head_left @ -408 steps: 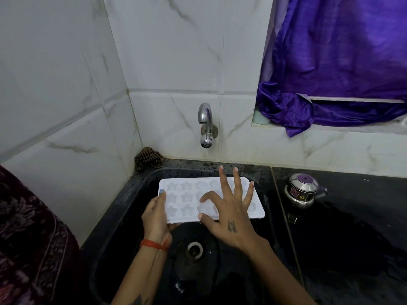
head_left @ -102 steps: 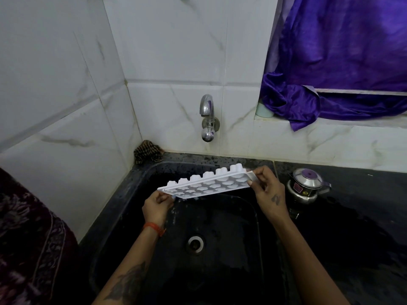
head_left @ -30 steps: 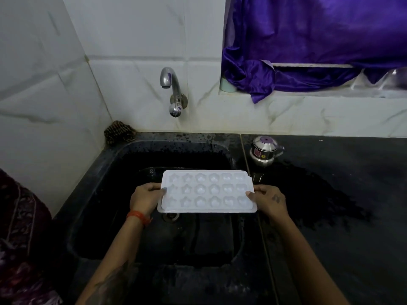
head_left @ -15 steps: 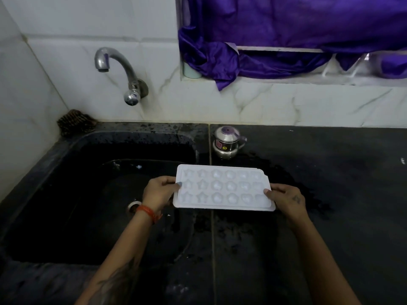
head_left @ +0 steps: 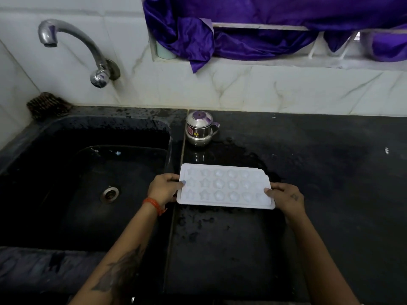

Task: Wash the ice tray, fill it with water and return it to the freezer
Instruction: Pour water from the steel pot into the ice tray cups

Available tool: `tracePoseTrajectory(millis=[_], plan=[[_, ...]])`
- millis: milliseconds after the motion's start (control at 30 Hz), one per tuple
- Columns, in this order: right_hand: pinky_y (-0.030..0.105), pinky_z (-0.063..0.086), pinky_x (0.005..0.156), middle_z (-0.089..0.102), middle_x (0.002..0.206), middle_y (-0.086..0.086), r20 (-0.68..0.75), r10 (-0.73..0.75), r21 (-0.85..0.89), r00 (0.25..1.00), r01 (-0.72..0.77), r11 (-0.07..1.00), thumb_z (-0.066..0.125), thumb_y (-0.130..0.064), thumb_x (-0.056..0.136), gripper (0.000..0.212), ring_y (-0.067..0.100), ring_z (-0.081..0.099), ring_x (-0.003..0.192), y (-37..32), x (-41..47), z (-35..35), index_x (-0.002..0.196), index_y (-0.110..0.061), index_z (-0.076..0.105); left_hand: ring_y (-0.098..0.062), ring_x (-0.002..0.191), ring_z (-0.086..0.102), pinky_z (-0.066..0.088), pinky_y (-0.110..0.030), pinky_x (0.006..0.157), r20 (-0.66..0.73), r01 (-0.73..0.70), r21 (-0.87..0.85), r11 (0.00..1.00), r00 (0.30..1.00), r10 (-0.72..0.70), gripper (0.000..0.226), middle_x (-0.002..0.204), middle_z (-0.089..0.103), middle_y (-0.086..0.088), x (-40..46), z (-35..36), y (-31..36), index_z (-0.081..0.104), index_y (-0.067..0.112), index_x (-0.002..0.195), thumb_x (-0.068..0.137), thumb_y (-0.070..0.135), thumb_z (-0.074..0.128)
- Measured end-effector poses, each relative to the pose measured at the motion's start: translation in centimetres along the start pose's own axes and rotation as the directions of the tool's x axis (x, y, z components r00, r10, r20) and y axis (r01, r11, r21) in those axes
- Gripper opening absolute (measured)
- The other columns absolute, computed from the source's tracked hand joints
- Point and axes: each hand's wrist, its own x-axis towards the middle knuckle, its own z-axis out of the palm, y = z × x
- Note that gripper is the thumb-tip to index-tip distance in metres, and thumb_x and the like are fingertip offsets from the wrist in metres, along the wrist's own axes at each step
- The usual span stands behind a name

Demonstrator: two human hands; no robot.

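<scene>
While the left hand (head_left: 164, 190) and right hand (head_left: 285, 198) grip its short ends, the white plastic ice tray (head_left: 224, 186) sits level over the wet black surface (head_left: 330, 161), right of the black sink (head_left: 66, 172).

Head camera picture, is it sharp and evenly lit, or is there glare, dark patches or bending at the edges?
Head view: the ice tray is sharp but pale and washed out; the sink and counter are dark, with wet glints; the wall tile lines bow near the tap, a wide-angle effect.
</scene>
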Motion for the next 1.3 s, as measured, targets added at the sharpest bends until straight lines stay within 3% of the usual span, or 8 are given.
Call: tracePoseTrajectory(millis=[133,267,467,667,967,1067,1167,1300], plan=[[0.028,0.045,0.078,0.065,0.092,0.006,0.003,-0.016,-0.017,1.0,0.016,1.0,0.066,-0.013,0.085,0.026,0.016,0.058,0.081,-0.2,-0.1,-0.3,0.11,-0.008,0.069,-0.031,0.09,0.068,0.058,-0.037,0.072,-0.043,0.012,0.03,0.999,0.999,-0.011,0.023,0.098,0.07,-0.016,-0.1,0.5,-0.3,0.068,0.004,0.105,0.082,0.007,0.068],[0.028,0.046,0.079,0.063,0.082,0.0,0.007,-0.046,-0.082,0.999,0.046,0.996,0.067,-0.023,0.085,0.026,0.015,0.059,0.082,0.0,0.0,-0.5,0.108,-0.01,0.07,-0.027,0.091,0.069,0.056,-0.045,0.087,-0.08,0.0,0.08,0.997,0.997,0.007,0.019,0.097,0.072,-0.009,-0.1,0.6,-0.5,0.07,0.01,0.098,0.079,0.013,0.072],[0.041,0.051,0.092,0.07,0.109,0.005,-0.041,-0.113,-0.145,0.993,0.106,0.984,0.064,-0.052,0.081,0.052,0.024,0.065,0.1,-0.8,1.2,-1.0,0.116,-0.014,0.066,-0.022,0.11,0.06,0.048,-0.041,0.098,-0.215,-0.144,0.188,0.972,0.959,0.184,0.051,0.12,0.065,-0.006,-0.5,1.1,1.7,0.059,0.014,0.124,0.079,0.032,0.074],[0.031,0.042,0.09,0.066,0.119,0.005,-0.074,-0.236,-0.153,0.969,0.222,0.963,0.058,-0.052,0.085,0.054,0.024,0.059,0.111,-5.4,2.8,-0.8,0.124,-0.015,0.06,-0.021,0.12,0.053,0.041,-0.03,0.097,-0.195,-0.25,0.231,0.94,0.935,0.296,0.063,0.137,0.053,-0.01,0.3,2.2,6.0,0.048,0.015,0.137,0.081,0.034,0.071],[0.033,0.048,0.096,0.067,0.115,0.003,0.096,-0.346,-0.064,0.933,0.352,0.934,0.061,-0.051,0.084,0.051,0.017,0.062,0.106,-12.3,6.6,4.9,0.121,-0.016,0.062,-0.028,0.121,0.052,0.044,-0.042,0.102,-0.142,-0.317,0.177,0.932,0.929,0.343,0.074,0.137,0.051,-0.011,5.0,3.5,9.9,0.04,0.012,0.14,0.078,0.031,0.076],[0.032,0.047,0.096,0.068,0.114,0.003,0.153,-0.356,-0.07,0.922,0.369,0.927,0.061,-0.051,0.083,0.05,0.017,0.062,0.107,-13.7,7.9,7.6,0.118,-0.015,0.063,-0.03,0.129,0.046,0.04,-0.046,0.106,-0.125,-0.279,0.163,0.946,0.946,0.3,0.096,0.145,0.043,-0.011,7.1,3.8,9.8,0.028,0.014,0.147,0.071,0.045,0.077],[0.036,0.048,0.094,0.068,0.106,0.003,0.208,-0.334,-0.088,0.919,0.358,0.93,0.059,-0.053,0.084,0.044,0.02,0.062,0.103,-14.3,9.3,10.1,0.107,-0.015,0.065,-0.027,0.131,0.045,0.04,-0.046,0.107,-0.121,-0.235,0.128,0.963,0.96,0.251,0.12,0.147,0.042,-0.008,9.1,4.2,9.3,0.022,0.016,0.149,0.051,0.067,0.07],[0.031,0.045,0.079,0.064,0.095,0.004,0.266,-0.29,-0.083,0.919,0.321,0.943,0.056,-0.056,0.085,0.044,0.02,0.06,0.093,-14.7,10.4,12.2,0.096,-0.013,0.061,-0.017,0.12,0.055,0.044,-0.039,0.104,-0.078,-0.281,0.054,0.958,0.955,0.285,0.098,0.132,0.057,0.0,10.3,4.5,8.5,0.039,0.02,0.143,0.058,0.056,0.075]])
